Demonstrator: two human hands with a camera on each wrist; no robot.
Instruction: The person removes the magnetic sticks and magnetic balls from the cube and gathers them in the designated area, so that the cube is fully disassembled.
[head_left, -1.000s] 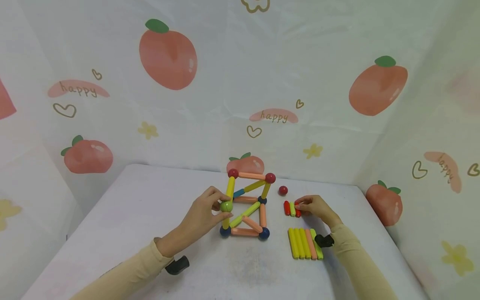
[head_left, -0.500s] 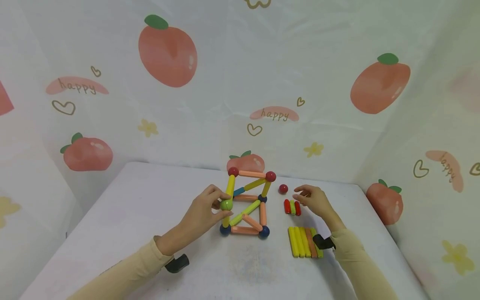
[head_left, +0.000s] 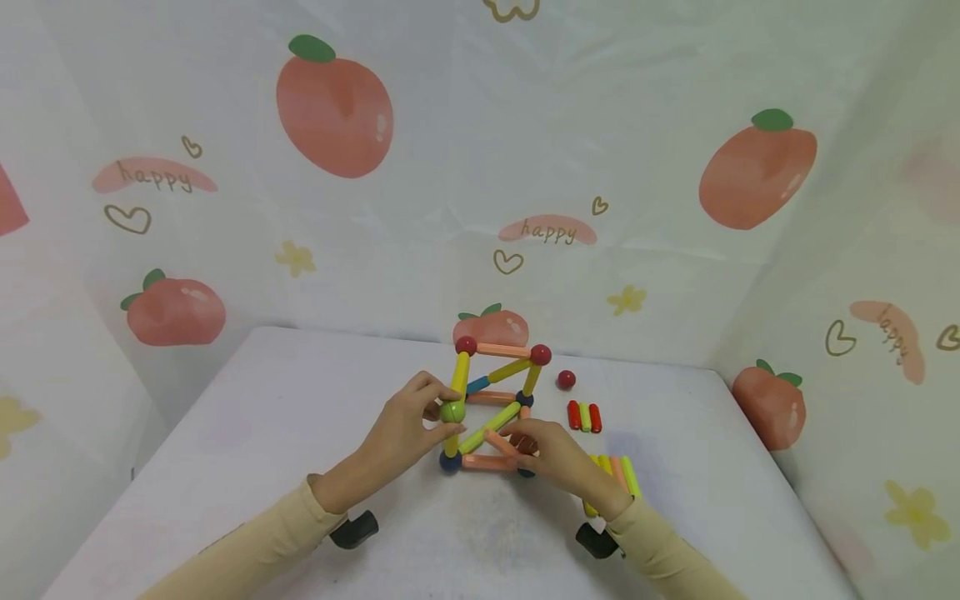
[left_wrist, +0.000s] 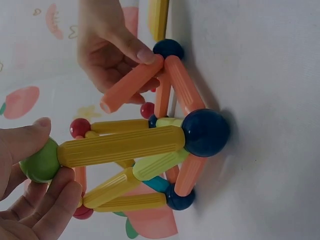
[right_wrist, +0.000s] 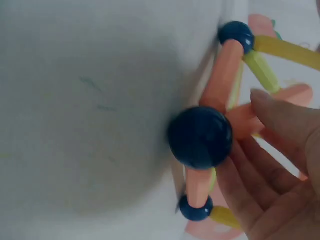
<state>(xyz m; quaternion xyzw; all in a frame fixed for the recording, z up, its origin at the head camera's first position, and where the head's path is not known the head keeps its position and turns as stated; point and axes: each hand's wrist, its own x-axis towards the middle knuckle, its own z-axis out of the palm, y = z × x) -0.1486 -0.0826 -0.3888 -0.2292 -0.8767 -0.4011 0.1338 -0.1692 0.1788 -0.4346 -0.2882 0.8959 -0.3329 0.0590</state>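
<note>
A frame of ridged sticks and balls, apparently a magnetic construction toy, stands on the white table. My left hand [head_left: 401, 429] pinches the green ball [left_wrist: 40, 161] between thumb and fingers, at the top of an upright yellow stick [left_wrist: 122, 146]. That stick's foot meets a navy ball [left_wrist: 206, 133]. At the front right corner, my right hand [head_left: 558, 454] holds a slanting orange stick [left_wrist: 131, 86] near its lower end, thumb on one side. The stick leans up from another navy ball [right_wrist: 201, 137]; its upper end is free. Red balls [head_left: 541, 355] top the back corners.
Right of the frame lie a loose red ball [head_left: 566, 380] and a row of short sticks, red [head_left: 596, 418] and lime [head_left: 585, 417]. Longer sticks [head_left: 630, 477] lie nearer, partly hidden under my right wrist. A printed fabric backdrop [head_left: 420, 275] rises behind the table.
My right hand has left the short sticks, lifted, and moved left and nearer to the frame, where it now grips the slanting orange stick. My left hand stays on the green ball.
</note>
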